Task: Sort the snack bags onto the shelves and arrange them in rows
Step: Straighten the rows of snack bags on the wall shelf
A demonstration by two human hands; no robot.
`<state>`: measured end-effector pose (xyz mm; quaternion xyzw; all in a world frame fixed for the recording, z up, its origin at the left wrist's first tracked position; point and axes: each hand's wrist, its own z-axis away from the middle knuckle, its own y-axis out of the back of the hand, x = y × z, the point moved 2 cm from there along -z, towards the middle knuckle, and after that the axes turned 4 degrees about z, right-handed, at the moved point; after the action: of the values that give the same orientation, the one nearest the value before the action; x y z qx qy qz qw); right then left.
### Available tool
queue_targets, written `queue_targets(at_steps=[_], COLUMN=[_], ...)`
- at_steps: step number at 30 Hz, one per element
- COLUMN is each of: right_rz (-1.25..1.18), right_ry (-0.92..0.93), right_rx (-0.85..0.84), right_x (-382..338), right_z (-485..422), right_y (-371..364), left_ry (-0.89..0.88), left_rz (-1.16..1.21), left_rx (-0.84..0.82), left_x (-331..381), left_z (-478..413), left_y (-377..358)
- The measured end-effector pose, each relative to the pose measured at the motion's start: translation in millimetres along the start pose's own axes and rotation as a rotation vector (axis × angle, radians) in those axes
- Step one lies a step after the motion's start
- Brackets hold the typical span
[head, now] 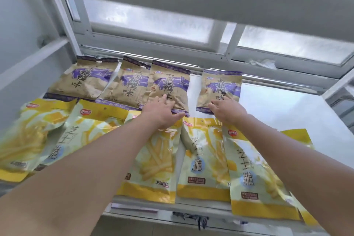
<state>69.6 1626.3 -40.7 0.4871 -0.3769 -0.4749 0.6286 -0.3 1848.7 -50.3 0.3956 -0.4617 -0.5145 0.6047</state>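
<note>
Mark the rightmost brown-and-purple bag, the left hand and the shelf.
rightmost brown-and-purple bag [220,82]: head view, on the upper half of its printed front.
left hand [162,110]: head view, on the back of the hand.
shelf [277,107]: head view, on the bare surface right of the bags.

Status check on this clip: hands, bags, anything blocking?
Left hand flat on third brown bag. Right hand flat on fourth brown bag. Yellow bags overlap in front row. Nothing blocking.

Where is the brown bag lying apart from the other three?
Head view: the lone brown bag ends the back row on the right, a gap from the third brown bag, the right hand touching it.
</note>
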Motion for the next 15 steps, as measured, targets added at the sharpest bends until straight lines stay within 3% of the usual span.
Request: queue_targets(at_steps=[15], right_rz=[-0.053], right_ry=[0.099], right_rx=[0.087], right_x=[-10], right_z=[21], right_y=[-8], left_ry=[-0.067], left_rz=[-0.014], left_rx=[-0.001], left_x=[-6], left_z=[6], left_y=[0])
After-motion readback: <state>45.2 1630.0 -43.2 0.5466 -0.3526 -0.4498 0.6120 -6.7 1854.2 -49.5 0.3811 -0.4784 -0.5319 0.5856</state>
